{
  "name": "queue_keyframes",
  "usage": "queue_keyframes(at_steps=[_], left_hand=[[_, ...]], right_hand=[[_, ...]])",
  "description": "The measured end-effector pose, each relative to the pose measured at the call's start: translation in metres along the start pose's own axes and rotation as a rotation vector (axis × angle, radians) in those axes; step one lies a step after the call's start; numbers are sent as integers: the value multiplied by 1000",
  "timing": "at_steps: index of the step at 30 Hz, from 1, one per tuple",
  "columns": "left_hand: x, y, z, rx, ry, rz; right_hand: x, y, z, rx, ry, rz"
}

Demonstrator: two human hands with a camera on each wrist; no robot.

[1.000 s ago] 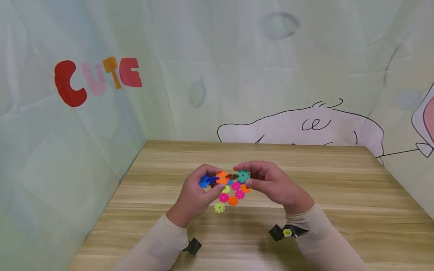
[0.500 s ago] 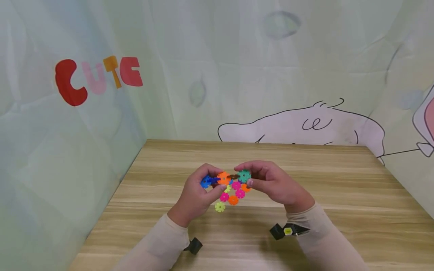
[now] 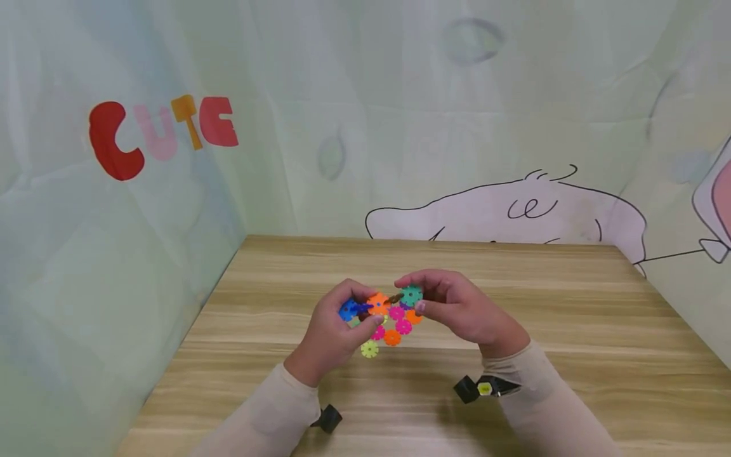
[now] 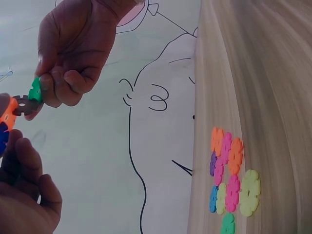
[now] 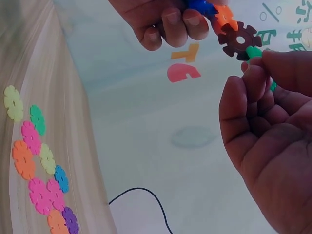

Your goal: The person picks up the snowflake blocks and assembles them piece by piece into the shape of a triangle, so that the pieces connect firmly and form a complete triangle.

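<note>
A chain of slotted plastic discs is held above the table between both hands. My left hand pinches an orange disc between thumb and fingers, with blue discs joined on its left. Edge-on in the head view but nearly face-on in the right wrist view, a brown disc links the orange one to a green disc. My right hand pinches that green disc by its edge; its inner fingers are curled in. The slot joints are too small to judge closely.
Below the hands, several loose discs lie flat on the wooden table: pink, orange, yellow, green, blue and purple. A printed fabric wall stands behind and left of the table.
My left hand has dropped slightly with the orange and blue discs. The brown link now slants upward toward the green disc, while my right hand has hardly moved.
</note>
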State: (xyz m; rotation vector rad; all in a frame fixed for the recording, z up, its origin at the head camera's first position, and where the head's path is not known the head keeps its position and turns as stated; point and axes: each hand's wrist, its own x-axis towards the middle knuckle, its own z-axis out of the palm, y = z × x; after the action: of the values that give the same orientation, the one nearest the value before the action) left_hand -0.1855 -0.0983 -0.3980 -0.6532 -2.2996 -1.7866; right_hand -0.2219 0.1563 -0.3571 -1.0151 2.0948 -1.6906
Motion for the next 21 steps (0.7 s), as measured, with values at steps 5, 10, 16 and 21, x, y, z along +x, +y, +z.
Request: queue_keyframes(at_steps=[5,10,16,21], left_hand=[[-1,3,0,0,-13,5],[-1,4,-1,-12,-21,19],[-1,5,-3,-25,-20,16],[-1,6,-4,-32,-30,28]], right_hand=[[-1,1,-3,13,-36,-27],[-1,3,-6,37,-63,-56],[0,7,-5,63,-83,-75],[1,10,-4,93,-96,-90]])
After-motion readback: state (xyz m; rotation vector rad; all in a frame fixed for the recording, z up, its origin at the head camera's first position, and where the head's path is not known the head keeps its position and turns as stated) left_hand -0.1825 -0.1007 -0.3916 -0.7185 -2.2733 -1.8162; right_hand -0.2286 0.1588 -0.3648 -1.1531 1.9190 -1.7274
